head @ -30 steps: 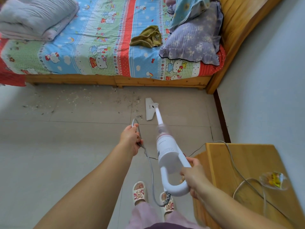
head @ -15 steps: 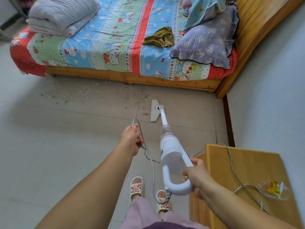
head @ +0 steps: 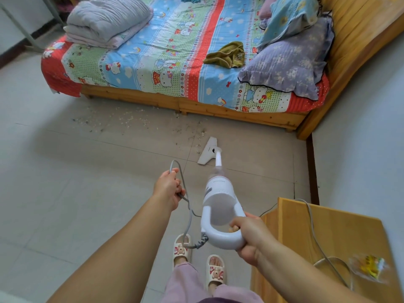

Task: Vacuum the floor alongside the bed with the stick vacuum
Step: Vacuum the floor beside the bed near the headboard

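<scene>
My right hand (head: 251, 235) grips the stick vacuum (head: 219, 202) handle; my left hand (head: 168, 189) holds the cord (head: 188, 215) clear, nozzle (head: 207, 150) near the bed (head: 196, 103), at the debris (head: 122, 121)

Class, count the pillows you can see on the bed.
2: a lavender floral pillow with a ruffled edge by the wooden headboard, and a light-blue patterned pillow leaning on it. Others may be hidden behind.

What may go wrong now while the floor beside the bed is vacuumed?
The grey cord loops down beside the slippers, so a step might snag it. It also trails over the wooden cabinet near a small plastic bag, which a tug might drag off.
</scene>
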`<state>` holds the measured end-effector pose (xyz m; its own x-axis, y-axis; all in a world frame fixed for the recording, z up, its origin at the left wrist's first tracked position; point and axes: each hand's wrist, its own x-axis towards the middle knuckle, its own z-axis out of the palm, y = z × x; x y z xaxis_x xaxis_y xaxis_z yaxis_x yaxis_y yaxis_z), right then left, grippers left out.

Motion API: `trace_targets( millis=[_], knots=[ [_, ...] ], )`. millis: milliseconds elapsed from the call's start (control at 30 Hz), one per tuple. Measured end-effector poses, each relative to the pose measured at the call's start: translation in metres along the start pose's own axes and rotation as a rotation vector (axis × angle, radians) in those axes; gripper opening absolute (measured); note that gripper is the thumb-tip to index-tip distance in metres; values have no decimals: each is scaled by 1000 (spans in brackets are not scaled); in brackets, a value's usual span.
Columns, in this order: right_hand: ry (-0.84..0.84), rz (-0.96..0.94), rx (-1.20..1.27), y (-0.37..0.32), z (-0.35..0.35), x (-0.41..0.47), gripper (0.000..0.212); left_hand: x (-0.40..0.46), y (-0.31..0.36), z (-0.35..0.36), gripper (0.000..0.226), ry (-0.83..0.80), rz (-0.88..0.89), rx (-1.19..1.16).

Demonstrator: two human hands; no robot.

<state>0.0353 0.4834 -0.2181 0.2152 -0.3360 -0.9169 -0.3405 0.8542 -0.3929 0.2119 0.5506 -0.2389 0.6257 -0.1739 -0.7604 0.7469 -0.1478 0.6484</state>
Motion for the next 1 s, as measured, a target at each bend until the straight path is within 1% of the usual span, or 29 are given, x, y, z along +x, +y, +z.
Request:
trace_targets(
  millis=[67, 167, 333, 600, 1000],
  knots=[
    [-21, 26, 82, -4, 6, -2, 47, 1, 2, -3, 30, 7, 3, -4],
    [-60, 63, 194, -10, 18, -9, 24, 3, 5, -6, 32, 18, 2, -9],
    [-108, 136, 325, -15, 34, -9, 23, 11, 12, -10, 32, 17, -3, -11],
    [-135, 177, 469, -26, 52, -5, 19, 26, 25, -17, 31, -1, -21, 3],
    [-116, 179, 499, -31, 83, 5, 17, 44, 47, -25, 31, -29, -28, 25]
  ],
)
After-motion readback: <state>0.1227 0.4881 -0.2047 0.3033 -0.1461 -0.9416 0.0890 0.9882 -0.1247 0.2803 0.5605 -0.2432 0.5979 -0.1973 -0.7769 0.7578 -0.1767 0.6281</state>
